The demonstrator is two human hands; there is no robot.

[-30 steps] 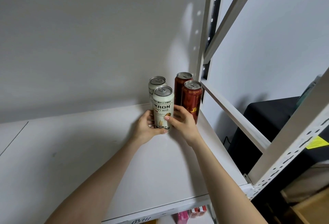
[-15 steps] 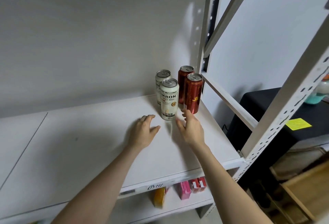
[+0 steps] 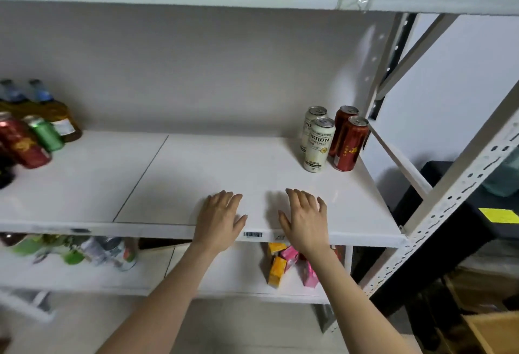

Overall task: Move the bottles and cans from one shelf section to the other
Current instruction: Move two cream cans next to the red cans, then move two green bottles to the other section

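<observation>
Currently left hand (image 3: 220, 217) and right hand (image 3: 304, 218) spread flat, empty. Bottles (image 3: 46, 134) crowd far left of them; we judge a hasty grab could topple neighbours.

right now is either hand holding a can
No, the left hand and right hand are open and empty, apart from the cans.
</observation>
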